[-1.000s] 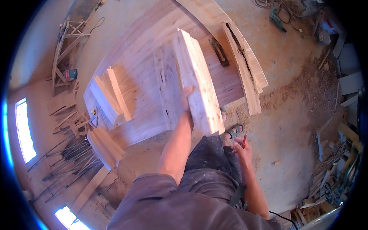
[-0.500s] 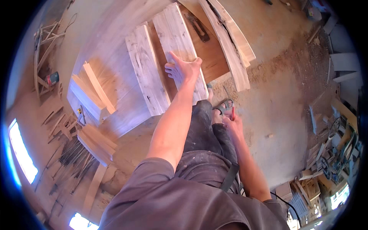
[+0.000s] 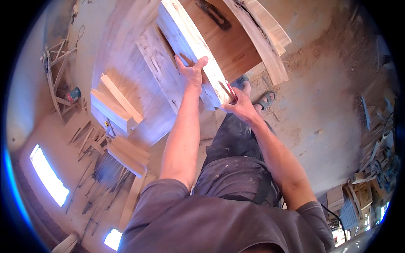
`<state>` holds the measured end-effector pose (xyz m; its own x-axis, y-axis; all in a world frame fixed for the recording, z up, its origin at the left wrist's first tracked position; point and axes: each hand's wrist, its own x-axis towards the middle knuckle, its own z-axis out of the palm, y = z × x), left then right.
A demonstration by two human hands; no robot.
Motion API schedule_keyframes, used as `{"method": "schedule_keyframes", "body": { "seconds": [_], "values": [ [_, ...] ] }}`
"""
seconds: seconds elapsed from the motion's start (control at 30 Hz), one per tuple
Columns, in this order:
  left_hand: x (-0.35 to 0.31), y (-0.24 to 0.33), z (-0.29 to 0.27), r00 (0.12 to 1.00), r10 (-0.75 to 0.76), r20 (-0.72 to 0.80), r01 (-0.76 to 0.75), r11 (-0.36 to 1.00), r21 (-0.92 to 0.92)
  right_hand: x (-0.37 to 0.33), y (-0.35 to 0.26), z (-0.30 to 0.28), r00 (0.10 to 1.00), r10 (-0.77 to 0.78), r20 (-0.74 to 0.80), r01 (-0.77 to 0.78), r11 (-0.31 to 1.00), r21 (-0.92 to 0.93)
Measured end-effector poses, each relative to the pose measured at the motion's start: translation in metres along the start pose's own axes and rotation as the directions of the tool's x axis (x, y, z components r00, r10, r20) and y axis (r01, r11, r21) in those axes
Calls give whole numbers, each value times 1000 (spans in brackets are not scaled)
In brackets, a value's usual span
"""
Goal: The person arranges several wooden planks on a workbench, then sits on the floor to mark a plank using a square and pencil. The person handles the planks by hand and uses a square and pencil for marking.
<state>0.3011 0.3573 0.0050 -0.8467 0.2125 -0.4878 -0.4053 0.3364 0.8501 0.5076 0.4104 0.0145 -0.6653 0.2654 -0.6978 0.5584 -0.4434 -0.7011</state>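
Note:
A thick wooden board (image 3: pixel 185 36) is tipped up on its edge over the worktable, its pale narrow side facing up. My left hand (image 3: pixel 193 75) grips it near the middle, thumb and fingers spread across it. At the board's near end is my right hand (image 3: pixel 244 105), closed around a thin red pencil (image 3: pixel 230 89) and touching the end. Left of it a second board (image 3: pixel 158 63) lies flat on the table, partly hidden by the first board and my left arm.
The plywood worktable (image 3: pixel 147 126) also carries a dark slotted tool (image 3: pixel 213 14), like a hand plane, and long rough-edged boards (image 3: pixel 261 46) on the right. Short timber pieces (image 3: pixel 116 103) stack on the left. Scrap wood (image 3: pixel 354 198) heaps at the lower right. A can (image 3: pixel 73 95) stands far left.
The board, flat before, is now tilted up onto its edge. My right hand has risen from beside my leg to the board's near end, bringing the red pencil. My view has shifted slightly.

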Motion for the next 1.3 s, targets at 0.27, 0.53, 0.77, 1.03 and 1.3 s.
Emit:
{"method": "schedule_keyframes", "body": {
  "seconds": [0.27,0.53,0.77,1.03,1.3],
  "values": [
    [-3,13,-6,996,-30,88,35,998,-49,-6,11,8,997,-10,72,-14,945,325],
    [-5,12,-10,990,-87,108,91,996,-26,-1,28,33,981,-147,-123,166,974,154],
    [-6,13,-9,995,-52,88,59,995,-77,-7,15,48,935,-255,-245,244,967,-76],
    [2,0,-4,1000,-7,10,7,1000,-22,-1,14,55,933,-178,-313,200,979,40],
    [2,1,-14,996,-33,81,37,998,-50,-10,-3,65,893,-201,-403,81,952,-296]
  ]
}}
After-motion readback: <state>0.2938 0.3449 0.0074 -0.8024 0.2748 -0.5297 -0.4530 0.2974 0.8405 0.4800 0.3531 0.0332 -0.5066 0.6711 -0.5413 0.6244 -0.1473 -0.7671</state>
